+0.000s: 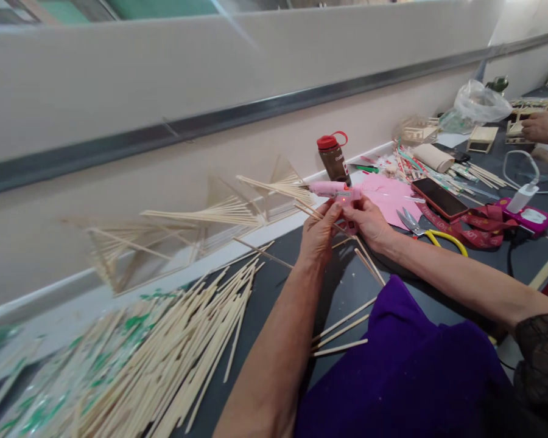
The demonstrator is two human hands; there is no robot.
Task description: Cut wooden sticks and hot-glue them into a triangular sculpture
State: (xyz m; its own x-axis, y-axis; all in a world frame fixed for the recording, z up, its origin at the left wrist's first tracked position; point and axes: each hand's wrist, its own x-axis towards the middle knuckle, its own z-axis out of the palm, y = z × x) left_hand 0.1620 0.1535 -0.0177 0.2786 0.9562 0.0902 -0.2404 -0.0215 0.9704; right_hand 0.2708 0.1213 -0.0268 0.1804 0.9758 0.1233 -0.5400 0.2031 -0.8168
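Note:
A pink hot glue gun (332,189) with a glowing red light points left, and my right hand (369,224) is wrapped round its grip. Close beside it, my left hand (318,236) is closed on thin wooden sticks (307,211) that poke out past the fingers. The thumbs of both hands lie near each other at the gun's grip. Just beyond the nozzle stands a twisted lattice of glued sticks (274,185), leaning along the wall. Loose sticks (342,331) lie on the dark table below my hands.
A big pile of wooden sticks (196,340) covers the left. Behind the gun stands a brown bottle (333,161) with a red lid. To the right are scissors (420,228), a phone (439,198), a red ribbon (479,228) and a white plug (523,198). Another person's hand (543,129) shows far right.

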